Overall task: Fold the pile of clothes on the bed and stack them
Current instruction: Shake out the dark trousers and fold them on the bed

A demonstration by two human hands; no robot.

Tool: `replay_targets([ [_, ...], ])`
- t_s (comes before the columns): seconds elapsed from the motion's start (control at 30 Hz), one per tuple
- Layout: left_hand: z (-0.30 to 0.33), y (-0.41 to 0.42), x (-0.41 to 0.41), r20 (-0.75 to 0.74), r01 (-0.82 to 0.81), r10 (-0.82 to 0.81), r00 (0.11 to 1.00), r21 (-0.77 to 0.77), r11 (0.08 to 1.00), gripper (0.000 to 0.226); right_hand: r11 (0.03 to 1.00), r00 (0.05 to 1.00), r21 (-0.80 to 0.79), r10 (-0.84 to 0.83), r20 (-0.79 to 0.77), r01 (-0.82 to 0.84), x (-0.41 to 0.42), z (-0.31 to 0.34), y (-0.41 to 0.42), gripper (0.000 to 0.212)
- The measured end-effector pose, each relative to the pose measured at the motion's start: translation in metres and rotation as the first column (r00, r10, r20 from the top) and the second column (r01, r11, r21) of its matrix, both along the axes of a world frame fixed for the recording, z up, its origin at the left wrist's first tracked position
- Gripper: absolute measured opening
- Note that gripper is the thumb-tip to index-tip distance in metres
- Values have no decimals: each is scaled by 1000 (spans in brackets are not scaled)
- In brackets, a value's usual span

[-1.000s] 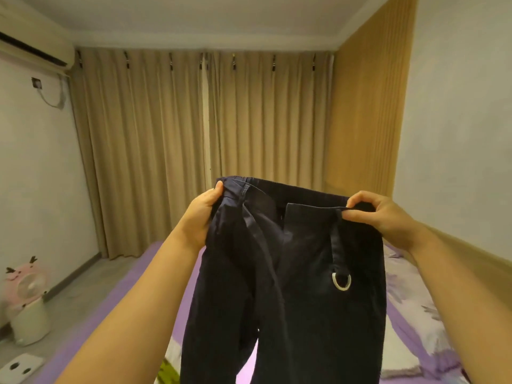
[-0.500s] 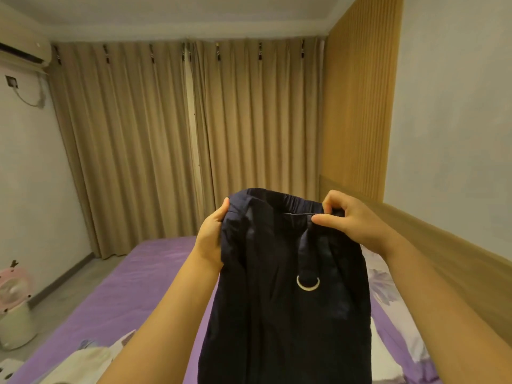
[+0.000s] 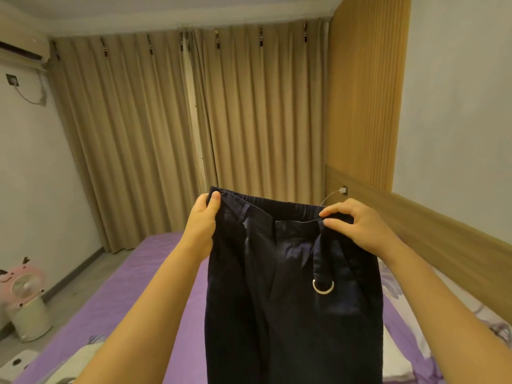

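your left hand [image 3: 203, 217] and right hand [image 3: 357, 225] each pinch the dark trousers [image 3: 291, 286] waistband, blocking the purple bed [image 3: 155, 261]; pink fan [image 3: 23, 295] at 9 o'clock.

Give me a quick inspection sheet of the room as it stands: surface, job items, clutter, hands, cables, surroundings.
Surface: bed with purple sheet; floral bedding at its right.
Job's things: dark navy trousers held up by the waistband, legs hanging; metal ring on a strap at front. Pale garment lies on the bed, lower left.
Clutter: pink animal-shaped fan on the floor at left.
Hands: left hand grips the waistband's left end; right hand pinches its right end.
Cables: white lead from wall plug; cord under air conditioner.
Surroundings: closed beige curtains, wooden wall panel.
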State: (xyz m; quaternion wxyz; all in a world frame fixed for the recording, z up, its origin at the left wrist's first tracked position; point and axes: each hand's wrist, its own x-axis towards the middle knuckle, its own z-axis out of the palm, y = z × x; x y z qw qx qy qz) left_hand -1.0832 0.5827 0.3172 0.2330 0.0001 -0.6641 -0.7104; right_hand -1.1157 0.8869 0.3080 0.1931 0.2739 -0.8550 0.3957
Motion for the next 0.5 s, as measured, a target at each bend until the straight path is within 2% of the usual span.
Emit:
replay_targets([
  [0.07, 2, 4, -1, 11, 93, -94, 995, 104, 990, 25, 999, 999, 44, 6, -39, -4, 0, 3, -7, 17],
  [0.13, 5, 11, -1, 7, 166, -168, 986, 145, 975, 27, 993, 996, 114, 25, -84, -15, 4, 6, -15, 18],
  [0.27, 12, 17, 0, -31, 269, -268, 963, 168, 948, 31, 978, 960, 201, 114, -257, -63, 14, 6, -35, 42],
  [0.3, 14, 19, 0, -40, 294, -292, 956, 167, 941, 31, 972, 960, 201, 165, -226, -120, 16, 5, -40, 49],
  [0.4, 17, 21, 3, -47, 351, -347, 937, 155, 924, 32, 932, 938, 110, 345, 24, -346, 20, 1, -52, 64],
  [0.5, 16, 20, 7, -46, 380, -377, 925, 159, 911, 32, 908, 906, 42, 412, 98, -417, 18, -5, -63, 68],
])
